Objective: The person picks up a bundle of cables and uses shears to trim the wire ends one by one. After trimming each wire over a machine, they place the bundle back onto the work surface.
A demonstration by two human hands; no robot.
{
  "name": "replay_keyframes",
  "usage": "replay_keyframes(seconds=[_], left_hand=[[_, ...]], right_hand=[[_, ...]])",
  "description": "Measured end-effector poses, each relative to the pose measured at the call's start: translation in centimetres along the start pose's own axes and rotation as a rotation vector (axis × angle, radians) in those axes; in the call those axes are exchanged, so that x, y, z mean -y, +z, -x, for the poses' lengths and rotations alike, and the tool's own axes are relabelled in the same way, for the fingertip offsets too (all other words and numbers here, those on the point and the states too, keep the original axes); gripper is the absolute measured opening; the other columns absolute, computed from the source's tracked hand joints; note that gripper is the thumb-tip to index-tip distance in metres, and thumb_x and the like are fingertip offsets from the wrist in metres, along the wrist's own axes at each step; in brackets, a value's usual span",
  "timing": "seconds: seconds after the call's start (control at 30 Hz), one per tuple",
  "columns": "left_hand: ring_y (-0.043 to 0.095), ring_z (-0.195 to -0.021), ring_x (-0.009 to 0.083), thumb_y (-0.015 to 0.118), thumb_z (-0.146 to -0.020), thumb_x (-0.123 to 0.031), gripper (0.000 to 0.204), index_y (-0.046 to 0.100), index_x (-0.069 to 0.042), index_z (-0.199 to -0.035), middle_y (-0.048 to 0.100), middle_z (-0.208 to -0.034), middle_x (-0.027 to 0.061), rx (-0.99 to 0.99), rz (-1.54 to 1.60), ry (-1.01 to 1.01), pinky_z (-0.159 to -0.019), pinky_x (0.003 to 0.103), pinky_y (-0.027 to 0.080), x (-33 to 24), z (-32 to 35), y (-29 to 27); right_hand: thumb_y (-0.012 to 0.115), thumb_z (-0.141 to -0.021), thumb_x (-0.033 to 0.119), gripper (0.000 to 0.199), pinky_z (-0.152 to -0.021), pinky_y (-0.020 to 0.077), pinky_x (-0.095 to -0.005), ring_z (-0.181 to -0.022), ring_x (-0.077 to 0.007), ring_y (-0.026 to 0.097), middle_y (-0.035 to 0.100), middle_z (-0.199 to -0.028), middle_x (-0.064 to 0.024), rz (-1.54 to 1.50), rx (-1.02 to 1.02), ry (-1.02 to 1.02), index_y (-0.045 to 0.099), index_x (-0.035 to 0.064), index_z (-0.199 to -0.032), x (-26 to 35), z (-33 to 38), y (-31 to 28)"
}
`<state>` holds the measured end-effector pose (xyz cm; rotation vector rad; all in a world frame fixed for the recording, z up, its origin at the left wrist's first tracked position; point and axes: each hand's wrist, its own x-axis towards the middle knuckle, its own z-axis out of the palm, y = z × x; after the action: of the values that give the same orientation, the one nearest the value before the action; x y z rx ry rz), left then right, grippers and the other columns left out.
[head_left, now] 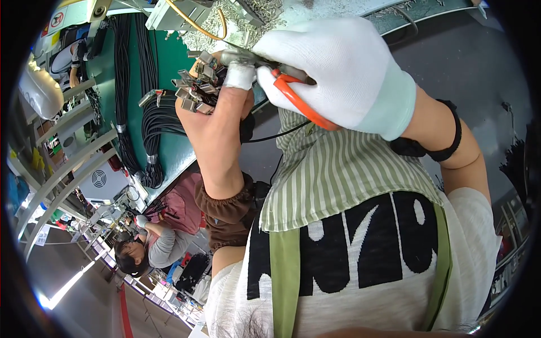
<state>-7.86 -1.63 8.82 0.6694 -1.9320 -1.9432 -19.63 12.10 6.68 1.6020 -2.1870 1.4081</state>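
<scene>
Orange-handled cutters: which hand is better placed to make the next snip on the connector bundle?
Right, probably. The white-gloved right hand already grips the orange-handled cutters, their tip at the bundle of metal cable connectors. The bare left hand is occupied holding that bundle.

The white-gloved right hand (338, 73) covered most of the orange-handled cutters (298, 101), so only a loop of handle and a bit of metal nose showed, and where the blades met could not be told. The left hand (217, 121) hid the lower ends of the bunch of metal connectors (197, 84); how many it held was too small to count. The pile of small metal parts (248, 17) was cut off by the top edge. The bundled black cables (155, 129) ran behind the left hand. A co-worker (146, 248) below appeared tiny and bent near the rim.
</scene>
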Motion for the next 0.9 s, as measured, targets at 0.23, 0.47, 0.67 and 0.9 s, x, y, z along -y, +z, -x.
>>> replay_keyframes(seconds=[0.23, 0.47, 0.67, 0.9], left_hand=[[0.047, -0.054, 0.007, 0.064, -0.083, 0.0, 0.015, 0.059, 0.002, -0.097, 0.056, -0.069, -0.0003, -0.053, -0.23, 0.054, -0.05, 0.02, 0.036, 0.3, -0.3, 1.1], [0.044, -0.051, 0.0073, 0.065, -0.081, 0.001, 0.01, 0.06, 0.001, -0.09, 0.054, -0.065, -0.0012, 0.016, 0.206, -0.135, -0.048, 0.022, 0.033, 1.1, -1.0, 0.3], [0.045, -0.054, 0.0072, 0.065, -0.08, 0.002, 0.009, 0.058, 0.0, -0.086, 0.054, -0.068, -0.0009, -0.02, 0.02, -0.073, -0.049, 0.022, 0.033, 1.3, -1.2, -0.2], [0.042, -0.053, 0.0081, 0.062, -0.082, -0.003, 0.005, 0.056, -0.002, -0.081, 0.05, -0.065, -0.0007, -0.01, 0.179, -0.235, -0.049, 0.023, 0.033, 2.3, -3.0, -2.0]], right_hand=[[0.069, -0.079, 0.021, 0.016, -0.05, 0.0413, -0.0336, -0.056, -0.0235, 0.057, 0.055, -0.063, -0.007, 0.202, 0.046, 0.019, 0.062, 0.0086, -0.086, -0.2, 0.6, -0.1], [0.068, -0.08, 0.019, 0.015, -0.05, 0.0401, -0.0304, -0.054, -0.0212, 0.054, 0.055, -0.064, -0.0074, -0.345, 0.206, 0.095, 0.061, 0.0063, -0.085, -2.3, 1.5, 1.9], [0.065, -0.083, 0.018, 0.018, -0.05, 0.0389, -0.0317, -0.053, -0.0225, 0.051, 0.05, -0.061, -0.0108, -0.284, 0.103, 0.159, 0.057, 0.0021, -0.081, -1.8, 1.7, 2.5], [0.065, -0.084, 0.019, 0.02, -0.052, 0.0404, -0.0352, -0.055, -0.023, 0.054, 0.052, -0.062, -0.0127, -0.142, 0.081, 0.125, 0.057, 0.0014, -0.081, -3.3, 1.2, 1.7]])
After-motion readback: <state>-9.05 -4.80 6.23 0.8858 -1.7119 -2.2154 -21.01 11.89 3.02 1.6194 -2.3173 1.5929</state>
